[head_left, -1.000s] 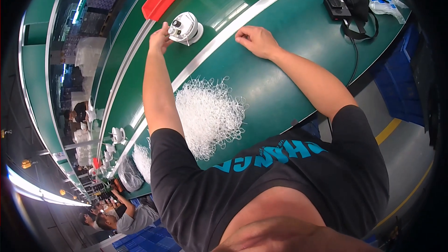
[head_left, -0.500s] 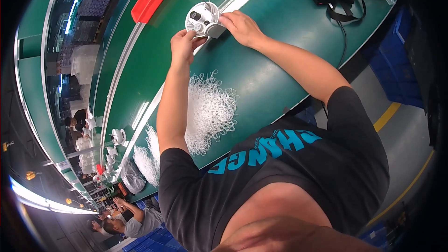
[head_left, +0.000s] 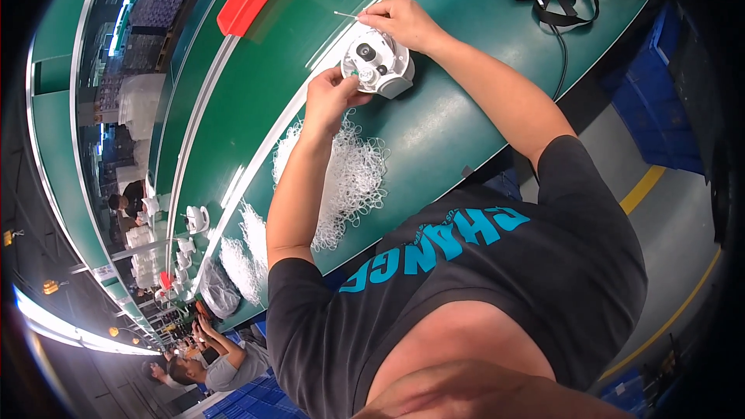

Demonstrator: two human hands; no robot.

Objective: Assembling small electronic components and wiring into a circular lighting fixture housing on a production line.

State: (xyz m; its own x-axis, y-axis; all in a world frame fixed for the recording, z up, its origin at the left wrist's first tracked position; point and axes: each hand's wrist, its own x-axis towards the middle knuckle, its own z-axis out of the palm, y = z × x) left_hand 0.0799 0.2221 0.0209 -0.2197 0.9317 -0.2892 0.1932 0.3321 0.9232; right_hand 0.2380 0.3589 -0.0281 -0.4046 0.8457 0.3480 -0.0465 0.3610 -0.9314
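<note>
Factory line with a long green table

The green table (head_left: 434, 140) runs beside a green conveyor belt (head_left: 256, 93) edged by a pale metal rail (head_left: 233, 186), both curving away toward other workers (head_left: 225, 368) seated far down the line. A red block (head_left: 247, 1) sits over the belt. Blue crates (head_left: 660, 101) stand on the grey floor (head_left: 660, 225), which carries a yellow line (head_left: 642, 188). Bright strip lights (head_left: 62, 330) glow at the lower left.

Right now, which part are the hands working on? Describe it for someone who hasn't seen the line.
On the green bench, just past the heap of white loops, sits a round white housing between the left hand and right hand. Its face shows two dark round holes, unlike anything nearby.
</note>
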